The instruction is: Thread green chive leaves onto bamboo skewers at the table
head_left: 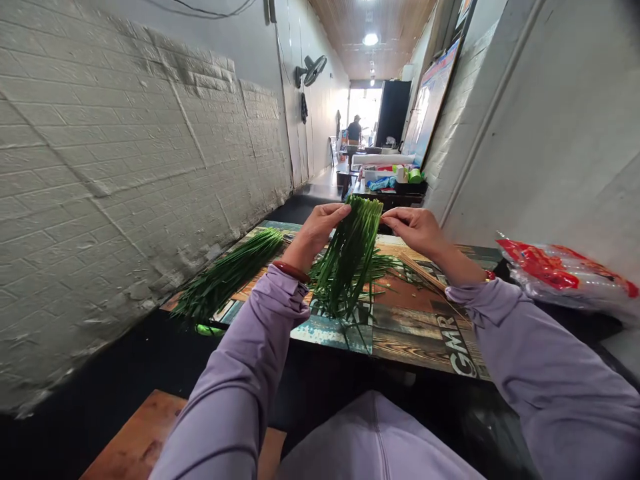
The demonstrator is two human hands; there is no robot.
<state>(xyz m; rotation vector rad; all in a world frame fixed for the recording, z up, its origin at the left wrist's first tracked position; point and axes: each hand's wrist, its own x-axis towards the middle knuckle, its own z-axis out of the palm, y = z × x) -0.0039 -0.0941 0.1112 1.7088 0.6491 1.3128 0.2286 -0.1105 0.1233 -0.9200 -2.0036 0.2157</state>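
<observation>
A flat, hanging bunch of garlic chives (353, 257) is held up over the table, pale cut ends at the top and green leaves drooping below. My left hand (323, 227) is closed on its upper left edge, thumb in front. At the upper right edge, my right hand (413, 228) pinches with thumb and forefinger; what sits between the fingertips is too small to make out. More loose chives lie on the table behind the bunch. A large pile of chives (230, 273) rests on the left. Thin wooden skewers (425, 275) lie to the right, below my right hand.
The patterned table (410, 340) has a wood-plank print with lettering. Clear plastic packs with red print (565, 267) sit at the right. A brick-textured wall (125, 167) borders the left. Farther off are a table with boxes (385, 177) and a person (355, 130).
</observation>
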